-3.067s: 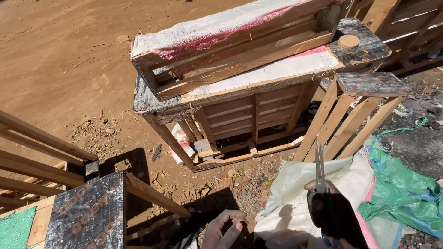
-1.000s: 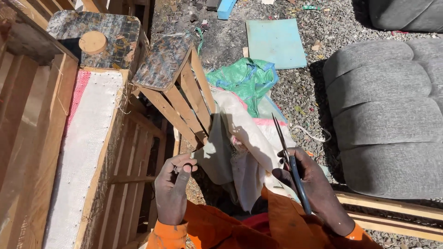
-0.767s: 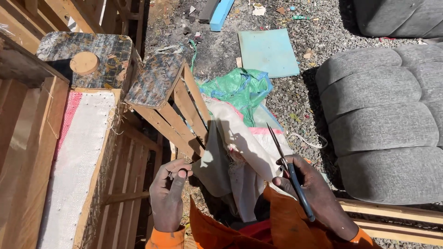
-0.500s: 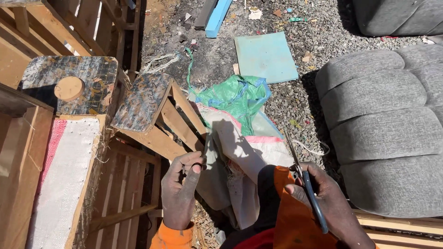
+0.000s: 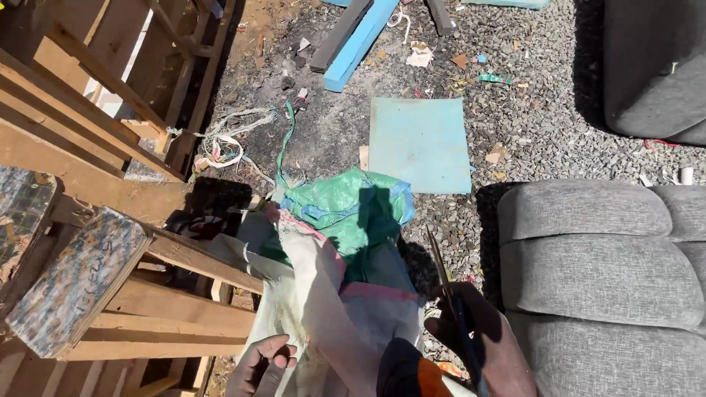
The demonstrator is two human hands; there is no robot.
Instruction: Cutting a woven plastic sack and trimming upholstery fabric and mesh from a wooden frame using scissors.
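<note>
The right hand grips a pair of scissors, blades pointing away over the gravel, while the left hand pinches the near edge of a white sack beside the wooden frame.

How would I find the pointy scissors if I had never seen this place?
Find the big grey cushion on the right. Just left of it, at the bottom, the right hand holds the scissors: thin dark blades pointing up over the gravel.

Woven plastic sack — matt, coarse; scissors probably metal; grey cushion soft cloth; frame raw wood.
</note>
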